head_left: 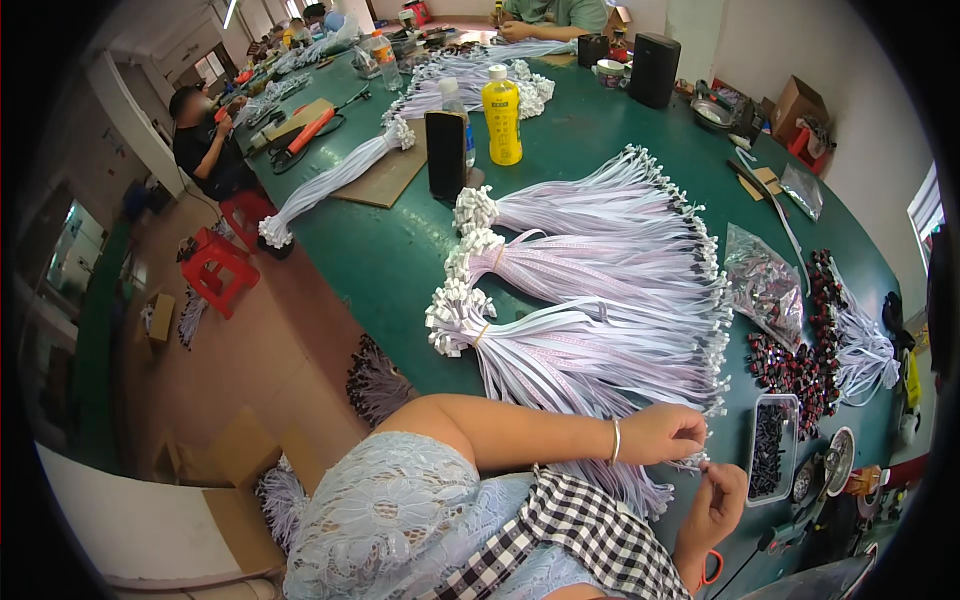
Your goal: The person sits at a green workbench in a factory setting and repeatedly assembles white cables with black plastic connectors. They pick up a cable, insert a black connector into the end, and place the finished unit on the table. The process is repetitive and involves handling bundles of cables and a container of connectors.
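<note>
Both your hands pinch one white cable end near the counter's near edge: left hand [662,432] above, right hand [722,496] below. Tugging sideways could tangle the bundled ribbon cables [610,345] or tip the clear tray [772,447] of black connectors.

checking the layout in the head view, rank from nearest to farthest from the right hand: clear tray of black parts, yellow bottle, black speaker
1. Clear tray of black parts, just beside the right hand on its outer side.
2. Yellow bottle, far up the green table, left of centre.
3. Black speaker, at the table's far end.
</note>
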`<state>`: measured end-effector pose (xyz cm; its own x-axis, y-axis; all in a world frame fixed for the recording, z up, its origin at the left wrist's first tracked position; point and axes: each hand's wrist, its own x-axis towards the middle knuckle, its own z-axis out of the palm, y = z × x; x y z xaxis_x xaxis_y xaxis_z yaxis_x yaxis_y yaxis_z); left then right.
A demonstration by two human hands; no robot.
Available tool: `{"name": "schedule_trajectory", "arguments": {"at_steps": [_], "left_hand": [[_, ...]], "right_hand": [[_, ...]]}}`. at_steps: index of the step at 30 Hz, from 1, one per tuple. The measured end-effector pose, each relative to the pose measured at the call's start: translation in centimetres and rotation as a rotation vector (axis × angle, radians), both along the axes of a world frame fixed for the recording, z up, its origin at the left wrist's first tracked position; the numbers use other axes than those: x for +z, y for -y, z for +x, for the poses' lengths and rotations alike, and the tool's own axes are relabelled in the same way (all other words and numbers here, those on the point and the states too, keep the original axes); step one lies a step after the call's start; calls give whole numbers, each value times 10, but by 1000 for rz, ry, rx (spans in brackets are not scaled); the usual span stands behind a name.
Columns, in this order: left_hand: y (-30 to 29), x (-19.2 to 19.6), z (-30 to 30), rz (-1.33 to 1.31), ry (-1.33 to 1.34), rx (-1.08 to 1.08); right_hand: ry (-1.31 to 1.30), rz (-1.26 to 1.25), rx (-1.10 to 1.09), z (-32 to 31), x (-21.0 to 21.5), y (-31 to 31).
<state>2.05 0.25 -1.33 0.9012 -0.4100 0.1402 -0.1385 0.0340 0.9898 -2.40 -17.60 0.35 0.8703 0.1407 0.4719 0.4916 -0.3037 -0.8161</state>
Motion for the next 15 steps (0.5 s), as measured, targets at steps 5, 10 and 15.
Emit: {"name": "schedule_trajectory", "arguments": {"at_steps": [5, 10, 15], "left_hand": [[3, -3, -5, 63, 75, -9], [3, -4, -4, 43, 97, -4], [5, -5, -4, 67, 73, -13]], "right_hand": [[-33, 114, -42, 4, 5, -7], [70, -42, -35, 5, 4, -8], [74, -98, -13, 9, 10, -6]]}}
